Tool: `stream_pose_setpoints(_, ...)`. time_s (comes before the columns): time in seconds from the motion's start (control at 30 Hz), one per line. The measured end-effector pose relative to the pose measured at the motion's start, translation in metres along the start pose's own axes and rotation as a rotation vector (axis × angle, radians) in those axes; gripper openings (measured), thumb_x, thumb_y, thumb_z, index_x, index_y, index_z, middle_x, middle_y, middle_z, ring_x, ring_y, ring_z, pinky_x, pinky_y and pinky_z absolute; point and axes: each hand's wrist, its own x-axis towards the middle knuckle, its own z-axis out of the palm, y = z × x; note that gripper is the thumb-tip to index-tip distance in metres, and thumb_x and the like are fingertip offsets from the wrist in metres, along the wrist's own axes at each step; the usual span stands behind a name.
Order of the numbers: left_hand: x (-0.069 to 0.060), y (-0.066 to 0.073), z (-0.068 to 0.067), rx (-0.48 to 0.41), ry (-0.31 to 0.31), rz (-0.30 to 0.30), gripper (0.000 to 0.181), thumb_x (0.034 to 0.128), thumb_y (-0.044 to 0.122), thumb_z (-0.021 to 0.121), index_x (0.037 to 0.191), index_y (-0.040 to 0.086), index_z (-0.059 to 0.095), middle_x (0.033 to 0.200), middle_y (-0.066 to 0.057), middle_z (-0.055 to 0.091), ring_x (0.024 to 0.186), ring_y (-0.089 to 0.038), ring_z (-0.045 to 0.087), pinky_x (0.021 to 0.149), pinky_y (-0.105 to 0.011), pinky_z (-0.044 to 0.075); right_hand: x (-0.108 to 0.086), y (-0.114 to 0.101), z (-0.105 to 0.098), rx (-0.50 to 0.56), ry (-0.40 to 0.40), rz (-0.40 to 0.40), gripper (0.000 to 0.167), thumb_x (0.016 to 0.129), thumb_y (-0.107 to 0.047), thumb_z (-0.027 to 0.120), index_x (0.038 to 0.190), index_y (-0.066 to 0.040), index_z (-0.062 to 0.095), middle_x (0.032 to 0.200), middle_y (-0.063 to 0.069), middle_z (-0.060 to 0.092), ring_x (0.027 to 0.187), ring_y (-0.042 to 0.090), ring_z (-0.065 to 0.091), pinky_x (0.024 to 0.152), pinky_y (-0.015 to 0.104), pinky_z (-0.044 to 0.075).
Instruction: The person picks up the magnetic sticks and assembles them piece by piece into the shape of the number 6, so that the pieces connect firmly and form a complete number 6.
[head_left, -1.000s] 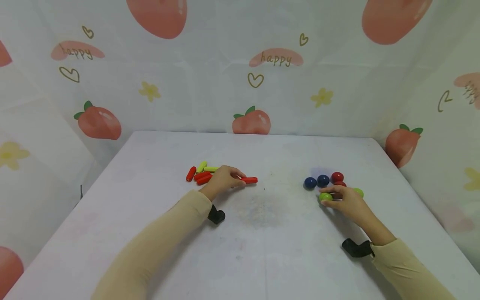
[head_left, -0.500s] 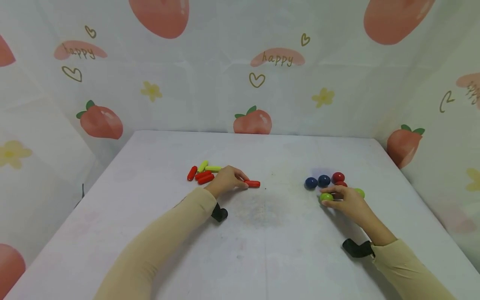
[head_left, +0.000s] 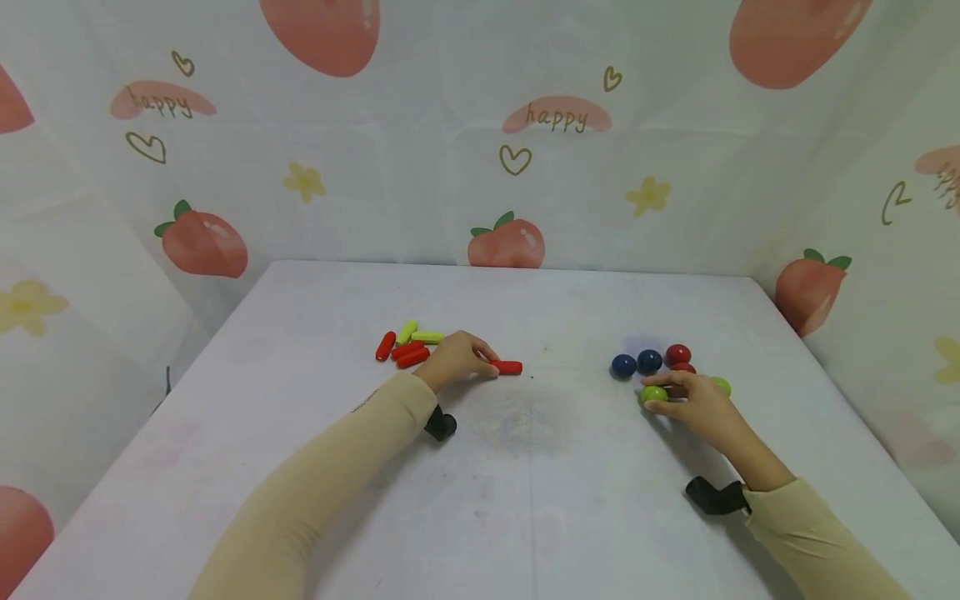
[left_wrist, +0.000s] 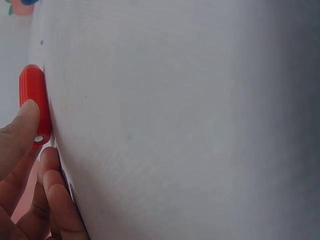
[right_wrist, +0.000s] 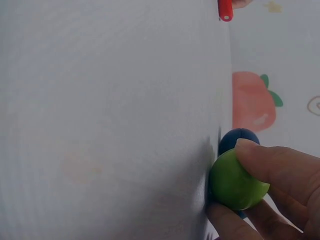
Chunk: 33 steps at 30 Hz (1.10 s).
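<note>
My left hand (head_left: 457, 360) pinches one end of a red ribbed cylinder (head_left: 508, 367) lying on the table. In the left wrist view the thumb presses the side of that red cylinder (left_wrist: 34, 90), its holed end near the fingers. Behind the hand lie several more cylinders, among them a red one (head_left: 386, 346) and a yellow-green one (head_left: 427, 337). My right hand (head_left: 693, 404) holds a green ball (head_left: 654, 394) between thumb and fingers at the table surface. The right wrist view shows the green ball (right_wrist: 237, 181) in front of a dark blue ball (right_wrist: 239, 137).
Two dark blue balls, the left one (head_left: 622, 366) nearer the middle, stand beyond my right hand with red balls (head_left: 678, 354) beside them. Another green ball (head_left: 722, 386) is just behind that hand. A patterned cloth (head_left: 420, 167) rises at the white table's (head_left: 480, 517) back edge.
The red cylinder in my left hand has shifted slightly right and nearer, and now lies lower on the table. My right hand keeps its hold on the green ball, with hardly any movement.
</note>
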Motion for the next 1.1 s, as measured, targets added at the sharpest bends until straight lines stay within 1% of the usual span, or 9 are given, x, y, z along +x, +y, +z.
stream_pose_setpoints(0.23,-0.002,0.001,-0.001,0.007,-0.004,0.023,0.016,0.0787,0.027,0.075,0.094,0.022,0.073,0.097,0.001,0.063,0.090,-0.016,0.051,0.070,-0.024,0.042,0.000,-0.001,0.000,-0.007,-0.009,0.017,0.039,0.081,-0.023,0.072,0.116,-0.007,0.064,0.124,0.024,0.058,0.108,0.039,0.059,0.075,0.033,0.053)
stream_pose_setpoints(0.4,-0.002,0.001,-0.001,-0.003,-0.003,0.018,0.016,0.0790,0.027,0.074,0.094,0.022,0.073,0.099,0.001,0.064,0.091,-0.016,0.052,0.071,-0.024,0.042,-0.001,-0.002,-0.001,-0.017,-0.016,0.022,0.039,0.082,-0.023,0.071,0.116,-0.007,0.064,0.124,0.025,0.057,0.108,0.040,0.059,0.074,0.032,0.052)
stream_pose_setpoints(0.57,-0.002,0.000,-0.002,-0.013,-0.011,0.010,0.017,0.0790,0.028,0.074,0.095,0.022,0.073,0.101,0.000,0.064,0.093,-0.017,0.052,0.072,-0.025,0.043,-0.001,-0.007,-0.003,-0.022,-0.017,0.009,0.040,0.082,-0.025,0.071,0.117,-0.006,0.064,0.125,0.025,0.056,0.108,0.041,0.059,0.076,0.036,0.053)
stream_pose_setpoints(0.8,-0.001,-0.001,-0.004,0.007,-0.010,0.011,0.018,0.0788,0.028,0.075,0.096,0.023,0.073,0.102,0.001,0.063,0.095,-0.017,0.053,0.076,-0.027,0.044,-0.003,-0.028,-0.007,0.005,-0.020,-0.037,0.040,0.085,-0.027,0.067,0.120,-0.008,0.063,0.127,0.024,0.055,0.111,0.042,0.058,0.084,0.046,0.053)
stream_pose_setpoints(0.97,-0.001,-0.001,-0.003,0.013,-0.011,0.017,0.019,0.0787,0.029,0.074,0.096,0.023,0.073,0.103,0.000,0.063,0.096,-0.017,0.053,0.077,-0.027,0.044,-0.002,-0.046,-0.006,0.037,-0.022,-0.077,0.041,0.086,-0.031,0.066,0.121,-0.009,0.062,0.126,0.020,0.057,0.113,0.041,0.057,0.086,0.048,0.052)
stream_pose_setpoints(1.1,0.000,-0.001,-0.002,0.004,-0.015,0.018,0.017,0.0784,0.029,0.075,0.095,0.024,0.073,0.101,0.001,0.064,0.095,-0.017,0.053,0.076,-0.026,0.044,0.005,-0.058,0.000,0.097,-0.026,-0.090,0.044,0.086,-0.033,0.066,0.123,-0.010,0.060,0.126,0.016,0.058,0.116,0.037,0.057,0.090,0.048,0.050)
